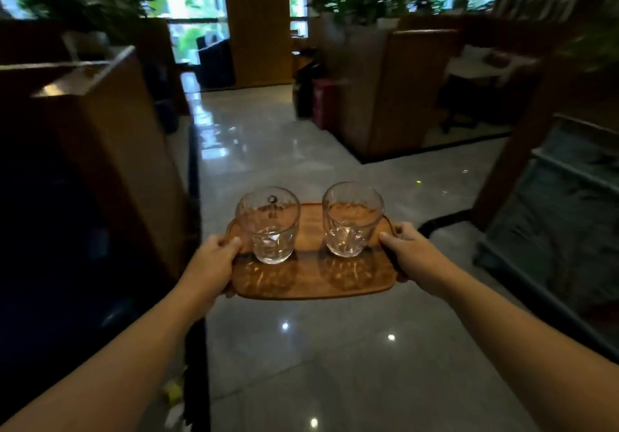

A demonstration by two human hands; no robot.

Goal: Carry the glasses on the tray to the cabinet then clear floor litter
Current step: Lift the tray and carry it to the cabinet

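Item 1, left hand (214, 257): I logged its fingers (231, 242) curled closed over the left edge of the tray, thumb on top near the rim, remaining digits hidden beneath.

Item 2, right hand (410, 247): fingers (388, 239) likewise closed on the right edge, thumb lying along the upper surface, the others wrapped under and out of sight.

Item 3, wooden tray (311, 281): rectangular with rounded corners, warm brown with visible grain, shallow raised rim; held level in mid-air above the floor, between both hands and in front of me. Patches of refracted light fell on its near half.

Item 4, left glass (269, 225): clear tumbler, faceted lower body, thick base, a dark round mark and printed figures on its far wall; standing upright on the tray's left half, just beside the left thumb.

Item 5, right glass (350, 219): clear tumbler of like shape, upright on the right half, apart from its neighbour. I could not tell whether either held liquid.

Item 6, floor (301, 348): glossy grey tile carrying bright reflections.

Item 7, litter (174, 393): blurred yellowish and pale scraps on the floor at lower left, beside a dark partition.
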